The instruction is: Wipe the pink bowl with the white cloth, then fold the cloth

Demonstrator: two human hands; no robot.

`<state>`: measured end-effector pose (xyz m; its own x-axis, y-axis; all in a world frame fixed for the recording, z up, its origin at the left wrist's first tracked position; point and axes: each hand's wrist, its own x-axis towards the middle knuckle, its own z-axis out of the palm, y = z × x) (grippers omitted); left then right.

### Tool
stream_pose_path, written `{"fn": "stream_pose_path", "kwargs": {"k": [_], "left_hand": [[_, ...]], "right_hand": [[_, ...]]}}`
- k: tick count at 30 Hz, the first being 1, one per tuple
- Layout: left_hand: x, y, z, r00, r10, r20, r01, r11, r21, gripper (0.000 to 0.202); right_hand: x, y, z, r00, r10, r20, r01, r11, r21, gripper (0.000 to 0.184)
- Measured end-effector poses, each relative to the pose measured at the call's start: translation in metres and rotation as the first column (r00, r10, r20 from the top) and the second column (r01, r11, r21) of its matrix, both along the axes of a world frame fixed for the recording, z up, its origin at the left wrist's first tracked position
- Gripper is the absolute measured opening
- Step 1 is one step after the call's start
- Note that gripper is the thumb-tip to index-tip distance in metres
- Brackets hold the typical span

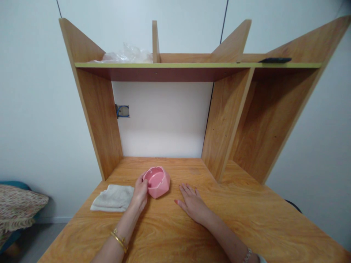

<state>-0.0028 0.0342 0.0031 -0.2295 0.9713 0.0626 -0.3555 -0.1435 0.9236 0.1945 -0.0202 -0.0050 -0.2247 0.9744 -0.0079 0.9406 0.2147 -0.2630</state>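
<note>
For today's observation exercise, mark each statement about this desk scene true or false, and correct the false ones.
1. The left hand grips the pink dish. True.
2. The right hand holds the folded cloth. False: it lies flat on the desk, palm down, holding nothing; the cloth lies to the left of the left hand.
3. The pink dish stands flat on its base. False: it is tipped, with its opening facing up and toward the back of the desk.
4. A clear plastic bag lies on the upper shelf. True.
5. The left wrist bears gold bangles. True.
</note>
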Motion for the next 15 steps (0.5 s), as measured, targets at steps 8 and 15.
{"fn": "stream_pose_path", "kwargs": {"k": [8, 15], "left_hand": [[0.006, -0.005, -0.006, 0.997, -0.018, -0.081, 0.019, 1.0, 0.015, 0.038], [0.011, -0.006, -0.01, 0.999, 0.014, -0.047, -0.014, 1.0, -0.011, 0.036]], "right_hand": [[-0.005, -0.002, 0.003, 0.975, 0.076, -0.208, -0.065, 0.996, 0.06, 0.067], [-0.021, -0.004, -0.001, 0.866, 0.163, -0.473, -0.115, 0.985, 0.129, 0.083]]}}
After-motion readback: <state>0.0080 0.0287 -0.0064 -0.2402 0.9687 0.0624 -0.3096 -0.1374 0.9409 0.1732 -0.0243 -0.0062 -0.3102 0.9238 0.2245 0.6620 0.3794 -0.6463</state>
